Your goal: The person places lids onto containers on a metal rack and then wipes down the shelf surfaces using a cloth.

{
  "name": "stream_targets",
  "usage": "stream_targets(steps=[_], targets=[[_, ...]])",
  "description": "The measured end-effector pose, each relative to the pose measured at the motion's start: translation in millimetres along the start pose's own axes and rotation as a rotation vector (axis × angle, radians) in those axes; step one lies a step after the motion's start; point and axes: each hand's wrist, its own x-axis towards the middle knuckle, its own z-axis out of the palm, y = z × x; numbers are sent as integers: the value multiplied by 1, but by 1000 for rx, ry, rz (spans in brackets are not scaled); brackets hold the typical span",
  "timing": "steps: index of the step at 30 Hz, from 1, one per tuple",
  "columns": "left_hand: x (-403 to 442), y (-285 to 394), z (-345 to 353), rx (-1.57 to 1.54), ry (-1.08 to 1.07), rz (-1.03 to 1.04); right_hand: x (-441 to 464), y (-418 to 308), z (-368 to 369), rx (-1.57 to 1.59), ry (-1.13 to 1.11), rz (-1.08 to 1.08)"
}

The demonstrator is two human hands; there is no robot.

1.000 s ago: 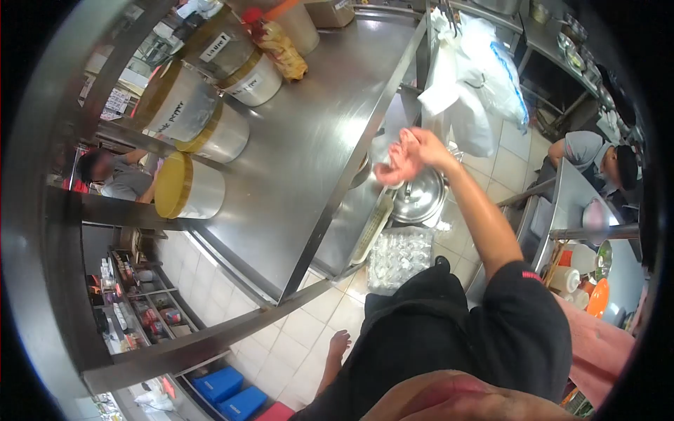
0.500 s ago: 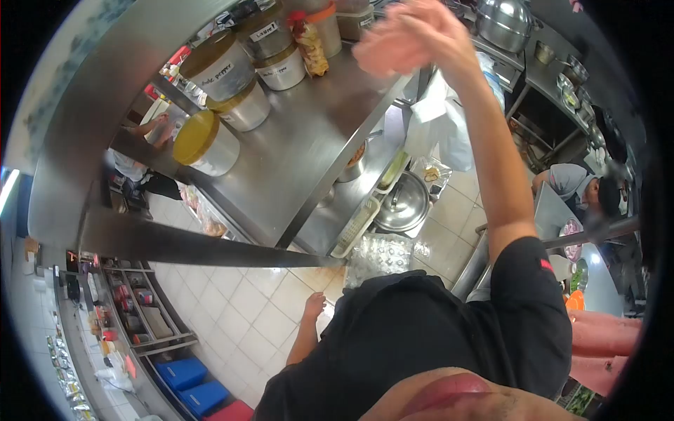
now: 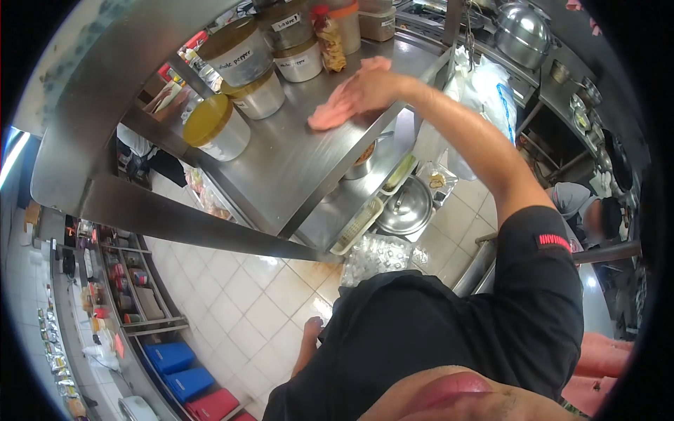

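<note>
My right hand presses a pink cloth against the steel shelf; its fingers are partly covered by the folds. Beyond the cloth stand a bottle with a red cap and a labelled white tub. Further left are a tub with a yellow lid and a stack of large containers with handwritten labels. My left hand hangs low by my side over the tiled floor, fingers curled, with no object visible in it.
Below the shelf sit a lidded steel pot, a pale plastic basket and bubble wrap. A white plastic bag hangs at the right. A steel post crosses the left side. A co-worker bends at the far right.
My right hand has come down from above the shelf's right end and moved left, bringing the pink cloth onto the steel surface. My left hand remains low at my side.
</note>
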Motion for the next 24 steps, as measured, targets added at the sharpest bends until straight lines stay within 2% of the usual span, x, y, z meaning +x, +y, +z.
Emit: stream_targets(steps=[2, 3, 4, 5, 9, 12, 16, 19, 20, 21, 22, 23, 24], targets=[[-11, 12, -4, -59, -11, -36, -11, 46, 10, 24, 20, 143], [-16, 18, -7, -84, -17, -54, -18, 68, 21, 167, 94, 271], [-18, 23, -5, -302, 32, -188, -24, 84, 28, 310, 168, 396], [-17, 30, -3, -522, 85, -318, -31, 93, 20, 256, 103, 474], [-20, 48, -8, -699, 120, -493, -59, 136, 15, 85, -101, 708], [-16, 32, 7, -689, 227, -400, -62, 198, 61, -7, -45, 778], [-32, 38, 22, -833, 259, -519, -70, 100, -12, 137, -42, 1149], [-39, 17, 60, -542, 234, -376, -86, 124, -1, 212, -340, 1184], [-40, 23, 57, -389, 219, -349, -87, 124, 2, 179, -424, 1086], [-58, 36, 59, -955, 376, -422, -87, 125, 4, 143, -504, 986], [-58, 42, 56, -979, 349, -450, -80, 105, -7, 243, -428, 1071], [-55, 36, 67, -860, 280, -444, -73, 81, -21, 341, -343, 1152], [-54, 33, 74, -747, 224, -415, -63, 63, -27, 338, -364, 990]])
